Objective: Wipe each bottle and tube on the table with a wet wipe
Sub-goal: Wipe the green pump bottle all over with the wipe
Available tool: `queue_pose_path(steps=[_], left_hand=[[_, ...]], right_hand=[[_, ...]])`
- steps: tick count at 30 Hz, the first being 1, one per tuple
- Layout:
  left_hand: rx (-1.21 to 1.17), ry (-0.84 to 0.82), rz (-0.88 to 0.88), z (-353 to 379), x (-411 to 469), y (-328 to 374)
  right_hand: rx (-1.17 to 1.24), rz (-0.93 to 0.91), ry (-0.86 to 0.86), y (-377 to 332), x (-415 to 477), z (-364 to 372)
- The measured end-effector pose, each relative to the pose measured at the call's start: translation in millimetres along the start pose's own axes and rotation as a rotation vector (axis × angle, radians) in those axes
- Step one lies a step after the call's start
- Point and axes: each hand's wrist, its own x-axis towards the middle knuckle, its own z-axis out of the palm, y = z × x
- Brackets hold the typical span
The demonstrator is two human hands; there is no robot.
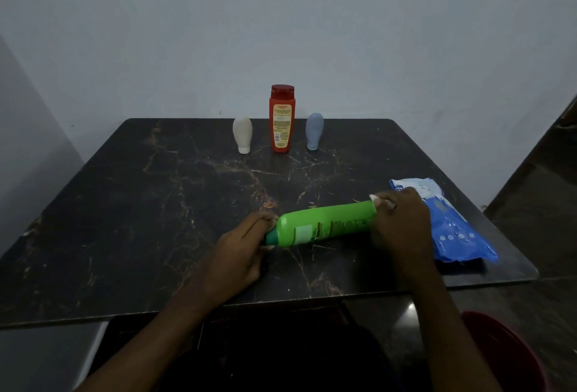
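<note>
The green bottle point(321, 225) is gripped at its cap by the left hand point(240, 251), while the wipe point(379, 201), pinched in the right hand point(402, 223), should be drawn firmly along its body.

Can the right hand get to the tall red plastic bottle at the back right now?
Probably not yet. The right hand grips a white wipe against the base of the lying green plastic bottle. The tall red plastic bottle stands unobstructed across bare tabletop.
</note>
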Motion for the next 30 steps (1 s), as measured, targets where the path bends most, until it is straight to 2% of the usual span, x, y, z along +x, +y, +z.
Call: queue_pose_path(steps=[3, 9, 14, 17, 21, 23, 26, 30], left_hand=[[0.019, 0.006, -0.002, 0, -1, -1], [0.023, -0.012, -0.017, -2, -2, 0], [0.016, -0.023, -0.021, -3, -3, 0], [0.017, -0.020, -0.014, -2, -2, -1], [0.004, 0.006, 0.000, -2, 1, 1], [-0.001, 0.020, 0.012, -2, 0, 2], [-0.002, 0.022, 0.027, -1, -1, 2], [0.024, 0.013, 0.020, 0, -2, 3]], right_hand=[[0.026, 0.036, -0.020, -16, -6, 3], [0.145, -0.193, -0.136, -107, -53, 14], [0.113, -0.367, -0.145, -104, -53, 24], [0.033, -0.325, -0.142, -71, -34, 15], [0.024, -0.150, -0.039, -5, -7, 3], [0.018, -0.077, -0.041, 8, -1, 1], [-0.032, -0.042, -0.053, 1, -4, 5], [0.015, -0.148, -0.122, -56, -30, 5]])
